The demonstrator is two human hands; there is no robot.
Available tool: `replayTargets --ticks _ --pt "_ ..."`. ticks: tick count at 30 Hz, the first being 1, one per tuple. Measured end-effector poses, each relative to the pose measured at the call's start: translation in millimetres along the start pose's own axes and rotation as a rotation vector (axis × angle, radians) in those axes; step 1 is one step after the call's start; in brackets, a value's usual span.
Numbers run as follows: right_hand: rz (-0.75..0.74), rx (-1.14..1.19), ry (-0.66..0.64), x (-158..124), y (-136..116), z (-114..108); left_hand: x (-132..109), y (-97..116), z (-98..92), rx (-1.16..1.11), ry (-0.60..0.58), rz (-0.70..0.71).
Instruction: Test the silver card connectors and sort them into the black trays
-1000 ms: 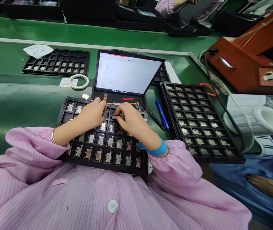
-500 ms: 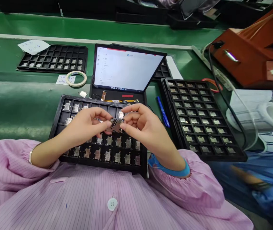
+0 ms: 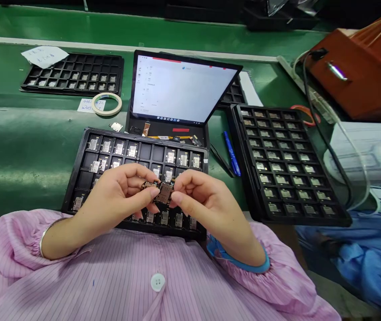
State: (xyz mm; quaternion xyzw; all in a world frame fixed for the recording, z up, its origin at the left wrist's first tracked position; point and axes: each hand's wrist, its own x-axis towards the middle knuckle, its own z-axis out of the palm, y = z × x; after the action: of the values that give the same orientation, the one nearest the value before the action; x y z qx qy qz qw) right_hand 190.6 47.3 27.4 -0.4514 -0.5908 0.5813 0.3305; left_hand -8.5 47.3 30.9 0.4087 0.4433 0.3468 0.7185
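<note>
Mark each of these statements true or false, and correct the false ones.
1. The left hand and right hand hold small metal parts at their fingertips above a black tray. True.
2. The blue pen lies on the laptop screen. False: it lies on the green bench mat, right of the laptop.
3. A roll of tape lies beside a white paper label. True.
4. The blue band is on the left wrist. False: it is on the right wrist.
</note>
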Motion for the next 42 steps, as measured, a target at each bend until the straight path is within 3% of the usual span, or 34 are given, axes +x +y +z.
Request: replayTargets --ticks 30,42 --pt "0.063 -0.043 0.066 -0.5 5.9 1.9 -1.3 -9.1 -4.8 -0.185 -0.089 -0.166" --pt "0.055 -0.069 0.088 -3.7 4.5 3.8 -1.9 -8.0 -2.8 -0.237 -0.101 -0.155"
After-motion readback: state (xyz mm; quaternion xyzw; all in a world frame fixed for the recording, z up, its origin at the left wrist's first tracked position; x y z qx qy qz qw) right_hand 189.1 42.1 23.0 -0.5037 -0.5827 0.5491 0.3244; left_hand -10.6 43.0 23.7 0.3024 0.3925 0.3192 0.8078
